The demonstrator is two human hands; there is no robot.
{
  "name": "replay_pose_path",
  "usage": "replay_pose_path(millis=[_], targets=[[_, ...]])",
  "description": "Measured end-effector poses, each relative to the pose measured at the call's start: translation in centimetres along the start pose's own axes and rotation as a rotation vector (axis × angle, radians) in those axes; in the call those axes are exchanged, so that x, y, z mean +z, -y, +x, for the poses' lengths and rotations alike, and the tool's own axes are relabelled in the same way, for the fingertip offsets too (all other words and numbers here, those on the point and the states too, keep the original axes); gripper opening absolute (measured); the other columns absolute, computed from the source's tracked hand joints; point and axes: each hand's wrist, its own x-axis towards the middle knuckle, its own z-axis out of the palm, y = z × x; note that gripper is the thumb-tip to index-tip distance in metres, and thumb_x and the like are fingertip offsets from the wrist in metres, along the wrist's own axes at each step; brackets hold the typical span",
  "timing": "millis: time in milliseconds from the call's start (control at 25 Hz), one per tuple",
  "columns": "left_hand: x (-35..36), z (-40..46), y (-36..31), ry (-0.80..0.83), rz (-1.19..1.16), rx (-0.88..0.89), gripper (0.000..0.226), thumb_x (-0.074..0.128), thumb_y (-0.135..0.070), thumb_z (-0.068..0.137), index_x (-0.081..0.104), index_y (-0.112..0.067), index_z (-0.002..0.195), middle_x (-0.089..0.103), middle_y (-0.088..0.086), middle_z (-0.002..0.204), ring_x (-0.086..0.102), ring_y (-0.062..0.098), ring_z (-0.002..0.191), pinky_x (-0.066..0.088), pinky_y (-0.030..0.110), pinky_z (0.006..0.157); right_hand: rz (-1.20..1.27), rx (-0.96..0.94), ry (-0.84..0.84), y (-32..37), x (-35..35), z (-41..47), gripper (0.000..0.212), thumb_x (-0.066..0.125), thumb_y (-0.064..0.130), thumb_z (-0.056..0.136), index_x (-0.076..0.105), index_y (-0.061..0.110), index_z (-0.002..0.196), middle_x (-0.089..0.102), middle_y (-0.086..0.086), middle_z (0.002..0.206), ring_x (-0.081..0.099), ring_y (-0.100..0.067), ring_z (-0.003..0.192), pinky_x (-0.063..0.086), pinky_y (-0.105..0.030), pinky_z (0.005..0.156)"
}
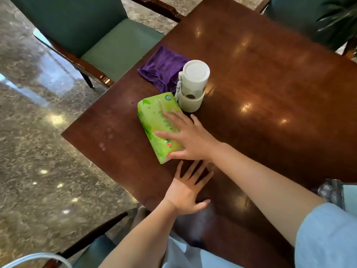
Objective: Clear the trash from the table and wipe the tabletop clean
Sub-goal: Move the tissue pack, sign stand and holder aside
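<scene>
A green tissue pack (154,120) lies near the left corner of the dark wooden table (270,93). My right hand (190,140) rests flat on the pack's near end, fingers spread, not gripping it. My left hand (188,190) lies flat and open on the bare tabletop just below the pack, holding nothing. A purple cloth (161,69) lies folded at the table's left edge. A white bottle with a lid (193,85) stands upright between the cloth and the pack. Faint pale spots (106,140) mark the wood left of the pack.
A green padded chair (108,45) stands at the table's left side, another chair (293,14) at the far right with plant leaves (340,18) over it. A polished stone floor (38,132) spreads left. A white curved rim (38,258) shows at the bottom left.
</scene>
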Motion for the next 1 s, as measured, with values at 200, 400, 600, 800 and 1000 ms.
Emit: replay_pose_path(millis=[200, 400, 600, 800, 1000], targets=[[0.4, -0.4, 0.0, 0.0, 0.002, -0.013, 0.079, 0.048, -0.064, 0.079, 0.028, -0.028, 0.146, 0.026, 0.007, 0.154, 0.01, 0.028, 0.144, 0.005, 0.061, 0.11, 0.049, -0.016, -0.031, -1.0, -1.0, -0.3, 0.064, 0.068, 0.028, 0.069, 0.05, 0.039, 0.13, 0.003, -0.003, 0.157, -0.005, -0.025, 0.143, 0.01, -0.066, 0.107], [0.4, -0.4, 0.0, 0.001, -0.007, -0.018, 0.078, 0.048, -0.064, 0.079, 0.029, -0.028, 0.146, 0.029, 0.008, 0.153, 0.009, 0.027, 0.144, 0.0, 0.06, 0.111, -0.006, 0.201, -0.071, -0.9, 0.3, -1.1, 0.101, 0.068, 0.057, 0.069, -0.002, 0.049, 0.142, -0.018, -0.004, 0.155, -0.008, -0.028, 0.142, 0.018, -0.064, 0.107], [0.2, -0.2, -0.1, 0.021, 0.012, -0.023, 0.078, 0.046, -0.065, 0.08, 0.026, -0.029, 0.147, 0.028, 0.007, 0.154, 0.011, 0.028, 0.144, -0.001, 0.059, 0.111, 0.01, 0.224, -0.149, -1.1, 1.0, -0.8, 0.092, 0.071, 0.039, 0.07, 0.016, 0.044, 0.143, 0.024, -0.018, 0.146, 0.028, -0.036, 0.125, 0.048, -0.051, 0.087], [0.1, -0.2, -0.1, 0.028, 0.025, -0.03, 0.079, 0.045, -0.065, 0.078, 0.027, -0.031, 0.146, 0.024, 0.005, 0.155, 0.011, 0.025, 0.145, 0.004, 0.059, 0.11, -0.073, 0.149, -0.258, -1.8, -0.1, -2.3, 0.083, 0.076, 0.023, 0.067, 0.036, 0.035, 0.139, 0.042, -0.02, 0.133, 0.04, -0.036, 0.114, 0.047, -0.048, 0.082], [-0.1, -0.1, -0.3, 0.033, 0.053, -0.045, 0.08, 0.046, -0.066, 0.077, 0.028, -0.031, 0.146, 0.026, 0.004, 0.155, 0.011, 0.023, 0.144, 0.006, 0.058, 0.112, -0.065, 0.238, -0.346, -2.5, -0.6, -8.2, 0.078, 0.077, 0.017, 0.065, 0.046, 0.03, 0.135, 0.048, -0.02, 0.128, 0.045, -0.036, 0.109, 0.045, -0.048, 0.083]])
